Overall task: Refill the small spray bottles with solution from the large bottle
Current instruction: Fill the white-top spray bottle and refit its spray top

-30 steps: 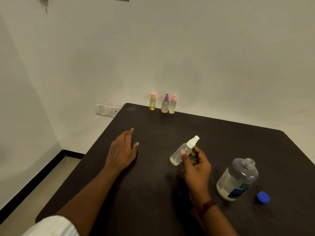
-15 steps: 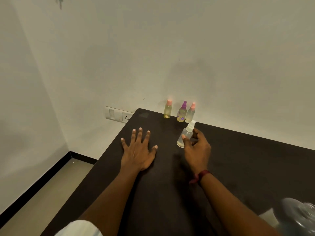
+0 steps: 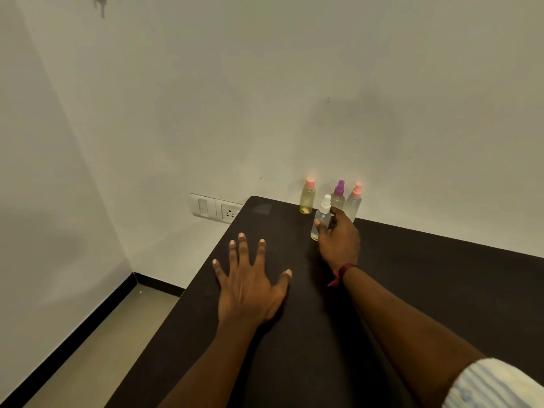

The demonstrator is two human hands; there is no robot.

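My right hand grips a small clear spray bottle with a white cap, held upright near the back of the dark table. Just behind it, three small spray bottles stand in a row against the wall: a yellowish one with a pink cap, one with a purple cap and a clear one with a pink cap. My left hand lies flat on the table with its fingers spread, holding nothing. The large bottle is out of view.
A white wall rises right behind the table. A switch and socket plate sits on the wall beside the table's back left corner. The table's left edge drops to a beige floor with black skirting.
My right hand has carried the white-capped bottle away from the large bottle to the row at the wall. The view has swung left, so the large bottle and blue cap have dropped out of sight.
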